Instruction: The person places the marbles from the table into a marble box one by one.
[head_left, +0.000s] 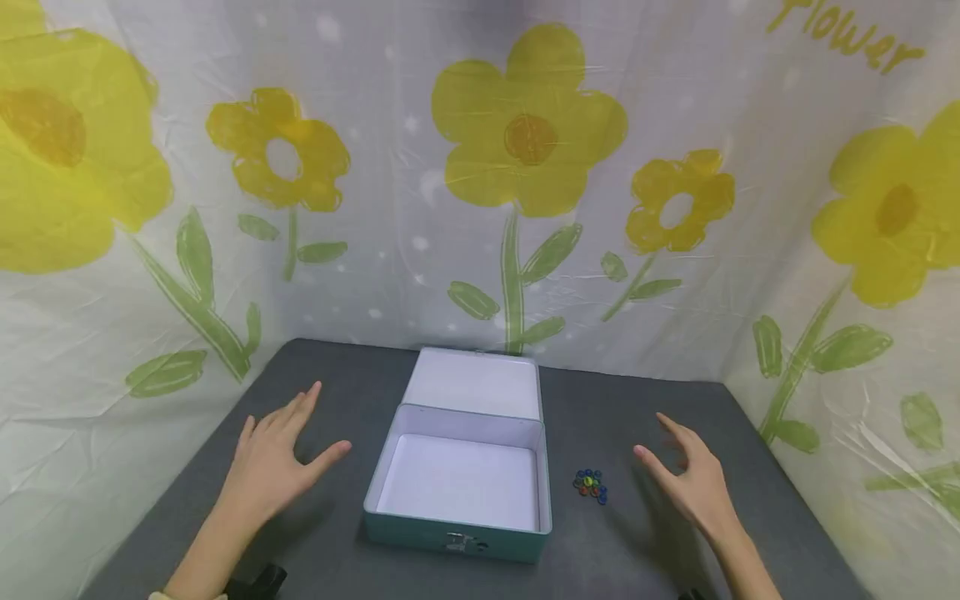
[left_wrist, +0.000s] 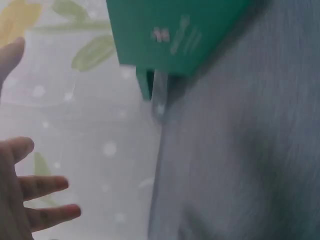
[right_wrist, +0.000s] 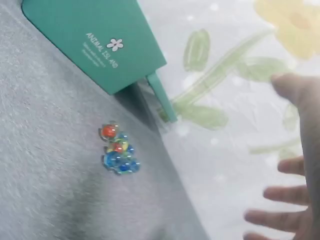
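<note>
A green tin box (head_left: 457, 546) with a white inside stands in the middle of the table, its lid (head_left: 474, 383) tipped back at the far side. Nothing shows inside it. Several glass marbles (head_left: 589, 482), blue, red and yellow, lie in a small cluster just right of the box. My left hand (head_left: 273, 462) hovers left of the box, fingers spread and thumb out, holding nothing. To the right of the marbles my right hand (head_left: 693, 479) is raised over the table, its fingers relaxed and apart from them. White lettering and a flower mark the box's side (right_wrist: 100, 45) in the right wrist view.
The dark grey table (head_left: 330, 533) meets a white cloth backdrop (head_left: 390, 250) painted with yellow flowers at the back and both sides. A black strap or device (head_left: 258, 583) sits at the left wrist.
</note>
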